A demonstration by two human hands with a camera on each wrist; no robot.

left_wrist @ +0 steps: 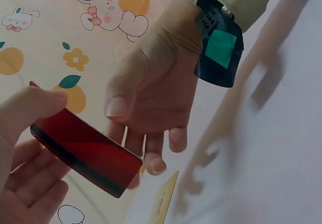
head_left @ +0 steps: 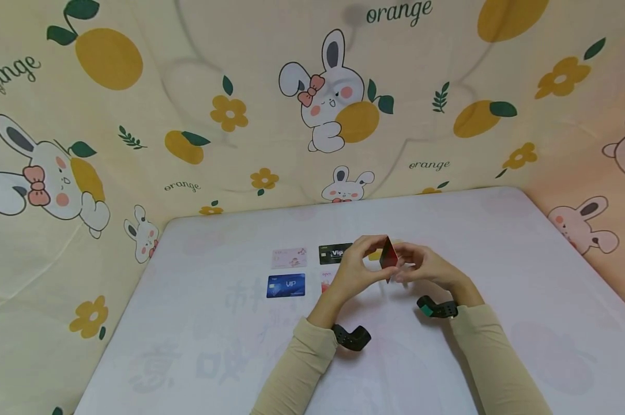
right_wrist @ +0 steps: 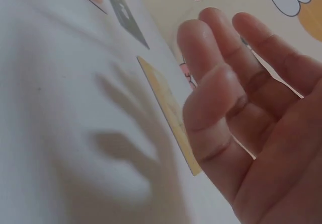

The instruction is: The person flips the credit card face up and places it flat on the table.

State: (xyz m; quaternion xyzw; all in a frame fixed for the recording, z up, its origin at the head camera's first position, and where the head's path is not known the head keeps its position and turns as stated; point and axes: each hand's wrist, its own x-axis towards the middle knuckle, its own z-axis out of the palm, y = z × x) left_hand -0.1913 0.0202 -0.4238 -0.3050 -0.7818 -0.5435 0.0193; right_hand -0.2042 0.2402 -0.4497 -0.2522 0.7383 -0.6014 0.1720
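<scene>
My left hand (head_left: 355,266) pinches a red card (left_wrist: 83,146) with a dark stripe along one edge, thumb on its face, holding it tilted above the table. Beside the card's far end is my right hand (head_left: 429,270), its fingers loosely bent. The right wrist view shows nothing between that hand's fingers (right_wrist: 216,103), and the red card stands apart from them. Under the hands lies a yellow card (right_wrist: 168,116), partly hidden by the left hand in the head view.
On the white table (head_left: 198,323) lie a pale pink card (head_left: 289,258), a black VIP card (head_left: 333,254), a blue VIP card (head_left: 285,285) and a pink-and-white card (head_left: 326,280) half covered by the left hand. A patterned cloth (head_left: 271,52) hangs behind the table.
</scene>
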